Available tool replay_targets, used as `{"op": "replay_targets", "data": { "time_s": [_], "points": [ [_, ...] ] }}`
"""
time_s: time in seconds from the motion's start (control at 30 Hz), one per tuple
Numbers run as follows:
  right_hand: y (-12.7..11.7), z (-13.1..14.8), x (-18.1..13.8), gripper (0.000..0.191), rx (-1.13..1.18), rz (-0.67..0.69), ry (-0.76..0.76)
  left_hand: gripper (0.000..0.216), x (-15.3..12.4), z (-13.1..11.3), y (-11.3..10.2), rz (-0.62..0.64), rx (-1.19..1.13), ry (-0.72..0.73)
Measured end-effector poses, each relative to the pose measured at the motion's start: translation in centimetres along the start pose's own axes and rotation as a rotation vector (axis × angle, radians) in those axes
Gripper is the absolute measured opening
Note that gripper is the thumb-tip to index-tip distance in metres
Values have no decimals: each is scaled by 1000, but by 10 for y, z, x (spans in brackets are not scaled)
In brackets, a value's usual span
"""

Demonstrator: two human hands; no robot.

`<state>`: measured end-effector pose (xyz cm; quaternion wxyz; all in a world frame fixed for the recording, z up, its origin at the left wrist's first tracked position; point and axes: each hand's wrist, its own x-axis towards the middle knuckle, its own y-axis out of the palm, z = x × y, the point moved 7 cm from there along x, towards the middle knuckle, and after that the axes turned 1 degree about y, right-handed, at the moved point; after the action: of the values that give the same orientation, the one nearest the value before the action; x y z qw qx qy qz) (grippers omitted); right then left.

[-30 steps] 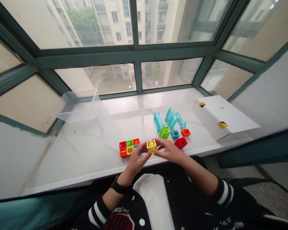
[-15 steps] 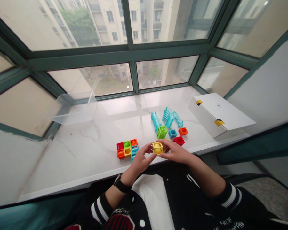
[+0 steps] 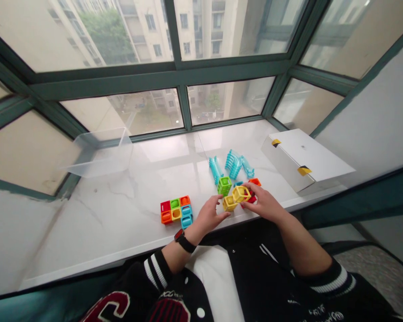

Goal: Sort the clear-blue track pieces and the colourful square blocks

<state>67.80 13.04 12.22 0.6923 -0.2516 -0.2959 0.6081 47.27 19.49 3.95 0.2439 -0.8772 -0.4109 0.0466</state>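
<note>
My left hand (image 3: 209,214) reaches over the sill's front edge, and its fingertips touch a yellow cube (image 3: 228,204). My right hand (image 3: 263,204) holds a second yellow open-frame cube (image 3: 241,193) just above and to the right of the first. A flat cluster of red, green, orange, yellow and blue cubes (image 3: 175,210) lies to the left of my left hand. A green cube (image 3: 224,185) stands just behind the yellow ones. An orange piece (image 3: 255,181) and a red piece (image 3: 250,198) show partly beside my right hand.
Several turquoise ribbed track pieces (image 3: 234,164) lie behind the cubes. A white box (image 3: 302,158) with yellow-black corner tabs sits at the right. A clear plastic bin (image 3: 99,152) stands at the back left on the white marble sill (image 3: 121,210). Window frames close off the far side.
Both hands have moved right, away from the cube cluster. The single yellow cube held between them now shows as two pieces, one under the left fingertips, one raised in the right hand.
</note>
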Motion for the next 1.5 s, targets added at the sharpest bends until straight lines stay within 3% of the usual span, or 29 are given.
{"op": "replay_targets", "data": {
  "time_s": [0.17, 0.37, 1.13, 1.5],
  "points": [
    [12, -11, 3, 51, -111, 13, -30, 62, 9, 11, 15, -12, 101, -16],
    [28, -12, 11, 48, -199, 49, -70, 41, 11, 8, 16, 19, 131, -2],
    [48, -18, 14, 61, -254, 104, -138, 52, 8, 5, 16, 35, 51, 4],
    [49, -22, 13, 63, -256, 113, -159, 44, 10, 5, 15, 42, 83, -16]
  ]
}}
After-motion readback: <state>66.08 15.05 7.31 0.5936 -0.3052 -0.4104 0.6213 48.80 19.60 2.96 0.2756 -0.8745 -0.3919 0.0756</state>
